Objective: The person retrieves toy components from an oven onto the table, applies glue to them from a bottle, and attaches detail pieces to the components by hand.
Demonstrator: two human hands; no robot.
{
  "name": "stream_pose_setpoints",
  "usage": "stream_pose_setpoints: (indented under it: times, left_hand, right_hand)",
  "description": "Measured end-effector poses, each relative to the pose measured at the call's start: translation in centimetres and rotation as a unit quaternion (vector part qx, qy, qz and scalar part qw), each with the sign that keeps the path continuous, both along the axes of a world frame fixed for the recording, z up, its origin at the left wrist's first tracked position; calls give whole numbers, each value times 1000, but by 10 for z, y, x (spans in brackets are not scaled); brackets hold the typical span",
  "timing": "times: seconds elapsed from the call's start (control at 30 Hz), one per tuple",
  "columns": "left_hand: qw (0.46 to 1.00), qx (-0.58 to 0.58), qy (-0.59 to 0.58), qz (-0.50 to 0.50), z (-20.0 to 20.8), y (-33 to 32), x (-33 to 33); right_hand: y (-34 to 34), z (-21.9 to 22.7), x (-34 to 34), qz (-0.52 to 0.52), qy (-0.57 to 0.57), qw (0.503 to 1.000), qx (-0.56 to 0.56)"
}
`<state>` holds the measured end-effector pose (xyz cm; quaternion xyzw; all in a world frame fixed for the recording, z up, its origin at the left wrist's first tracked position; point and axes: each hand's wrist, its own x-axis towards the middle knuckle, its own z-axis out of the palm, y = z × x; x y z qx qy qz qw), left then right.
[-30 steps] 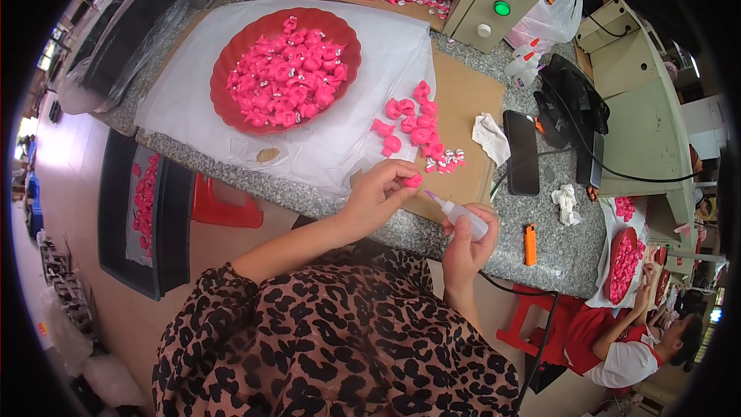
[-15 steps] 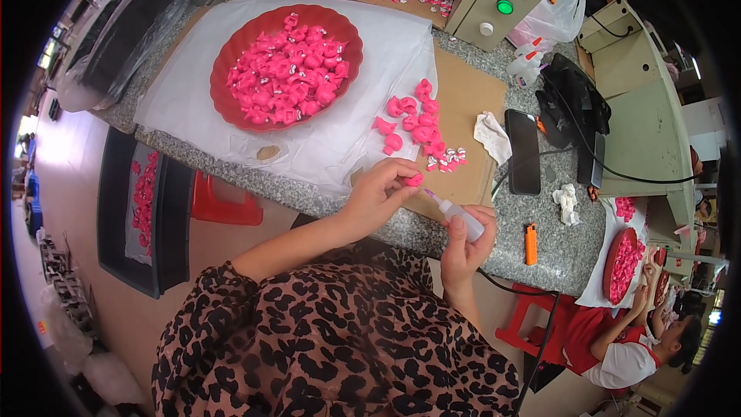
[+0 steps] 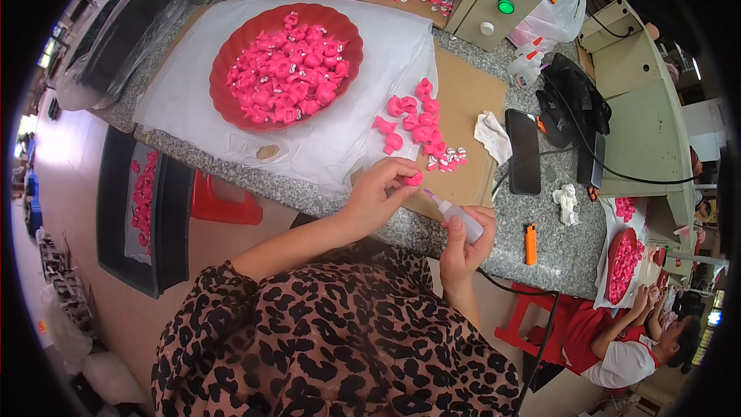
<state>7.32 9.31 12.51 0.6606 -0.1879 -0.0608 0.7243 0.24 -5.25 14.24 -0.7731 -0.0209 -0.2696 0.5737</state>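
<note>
Pinched between the fingertips of my left hand [image 3: 380,195] is a small round pink plastic piece [image 3: 414,179]. My right hand [image 3: 469,246] is closed round a translucent white squeeze bottle [image 3: 463,222]. Its thin purplish nozzle [image 3: 431,194] points up and left, close to the pink piece; whether it touches I cannot tell. Just beyond my hands, several loose pink pieces [image 3: 423,133] lie on white paper and cardboard. Beside them is a small cluster of pink-and-white bits [image 3: 448,160]. Farther left, a red scalloped bowl [image 3: 224,101] holds a heap of pink pieces.
On the right of the granite table [image 3: 505,224] lie a black phone [image 3: 523,152], crumpled tissue [image 3: 566,204], an orange cutter-like tool [image 3: 531,244] and a black bag [image 3: 573,97]. A machine with lit buttons [image 3: 502,2] stands behind. A dark bin [image 3: 171,224] sits lower left. A co-worker [image 3: 617,347] sits at right.
My hands, the pink piece and the bottle hold almost the same place. At the right, the co-worker's hands have shifted slightly.
</note>
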Motion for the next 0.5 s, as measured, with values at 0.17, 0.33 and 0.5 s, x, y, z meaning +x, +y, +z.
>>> stream_pose_setpoints:
  times: [0.17,0.33,0.5]
  left_hand:
    - [1000,-8,6,0,0,0,0]
    - [1000,-11,3,-4,-2,0,0]
    - [1000,-17,14,-13,-4,0,0]
  right_hand:
    - [2,2,0,3,2,1000,4]
    - [4,5,1,-5,10,999,36]
    - [4,5,3,-7,11,998,55]
